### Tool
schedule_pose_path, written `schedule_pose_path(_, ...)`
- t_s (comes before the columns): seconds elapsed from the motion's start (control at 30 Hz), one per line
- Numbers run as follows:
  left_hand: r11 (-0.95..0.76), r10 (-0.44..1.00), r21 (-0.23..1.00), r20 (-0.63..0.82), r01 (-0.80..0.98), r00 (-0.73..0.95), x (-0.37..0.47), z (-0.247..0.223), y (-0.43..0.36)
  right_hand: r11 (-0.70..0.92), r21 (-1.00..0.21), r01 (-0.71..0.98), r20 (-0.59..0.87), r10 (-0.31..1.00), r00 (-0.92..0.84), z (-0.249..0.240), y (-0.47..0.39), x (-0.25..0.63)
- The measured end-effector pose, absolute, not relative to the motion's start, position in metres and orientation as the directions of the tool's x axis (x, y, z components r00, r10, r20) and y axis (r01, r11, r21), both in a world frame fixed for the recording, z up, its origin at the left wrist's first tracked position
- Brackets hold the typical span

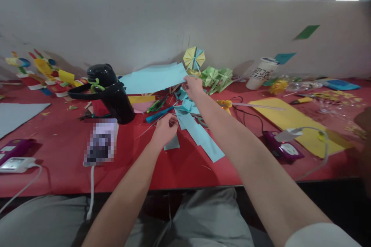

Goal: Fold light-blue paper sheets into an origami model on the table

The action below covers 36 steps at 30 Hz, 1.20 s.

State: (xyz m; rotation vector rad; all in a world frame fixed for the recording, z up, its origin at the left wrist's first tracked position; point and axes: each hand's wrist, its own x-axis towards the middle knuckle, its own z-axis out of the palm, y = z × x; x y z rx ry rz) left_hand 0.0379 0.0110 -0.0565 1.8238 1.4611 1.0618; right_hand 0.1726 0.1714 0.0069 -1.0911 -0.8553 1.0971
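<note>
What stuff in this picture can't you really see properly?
- Head view: the phone screen is blurred into squares, unreadable.
- The writing on the white cup is too small to read.
- What the left hand pinches is hidden under its fingers.
- A dark shape at the right edge is cut off by the frame.
- The right hand covers the corner of the light blue sheet.
</note>
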Motion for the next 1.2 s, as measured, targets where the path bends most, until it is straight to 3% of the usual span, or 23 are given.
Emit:
schedule_pose_path(0.07, -0.244, 0.969, 0.831, 0.234, 0.501, 0.084, 0.038, -0.057, 0.012, 0.007, -0.952, -0.307, -0.056, 0.979, 0.196, 0.005, 0.161, 0.172)
schedule_pose_path(0.2, -0.207, 0.976, 0.849, 0.213, 0.486, 0.045, 0.038, -0.056, 0.013, -0.03, -0.952, -0.306, -0.069, 0.991, 0.117, -0.003, 0.145, 0.166)
schedule_pose_path(0.37, -0.098, 0.989, 0.918, 0.134, 0.384, -0.067, 0.038, -0.054, 0.017, 0.055, -0.974, -0.221, 0.0, 0.97, 0.242, -0.012, 0.139, 0.172)
schedule_pose_path(0.43, -0.041, 0.993, 0.972, 0.065, 0.23, -0.097, 0.038, -0.054, 0.02, 0.133, -0.978, -0.16, 0.074, 0.941, 0.33, -0.013, 0.135, 0.182)
schedule_pose_path(0.53, 0.061, 0.981, 0.992, -0.08, -0.108, -0.176, 0.037, -0.049, 0.022, 0.204, -0.958, -0.204, 0.111, 0.914, 0.391, -0.014, 0.12, 0.202)
schedule_pose_path(0.67, 0.019, 0.97, 0.852, -0.143, -0.524, -0.196, 0.032, -0.036, 0.02, 0.201, -0.936, -0.29, 0.041, 0.879, 0.476, -0.021, 0.091, 0.229)
schedule_pose_path(0.8, -0.016, 0.968, 0.671, -0.176, -0.741, -0.181, 0.022, -0.025, 0.018, 0.232, -0.937, -0.262, 0.066, 0.852, 0.519, -0.029, 0.065, 0.25)
schedule_pose_path(0.9, 0.008, 0.98, 0.654, -0.156, -0.756, -0.125, 0.019, -0.022, 0.019, 0.228, -0.963, -0.144, 0.114, 0.827, 0.55, -0.032, 0.053, 0.261)
schedule_pose_path(1.03, 0.103, 0.965, 0.793, -0.227, -0.6, -0.134, 0.027, -0.026, 0.018, 0.304, -0.952, -0.023, 0.23, 0.766, 0.601, -0.034, 0.047, 0.272)
schedule_pose_path(1.2, -0.091, 0.972, 0.954, 0.022, -0.284, -0.235, 0.035, -0.036, 0.014, 0.496, -0.868, 0.017, 0.451, 0.774, 0.444, -0.033, 0.043, 0.278)
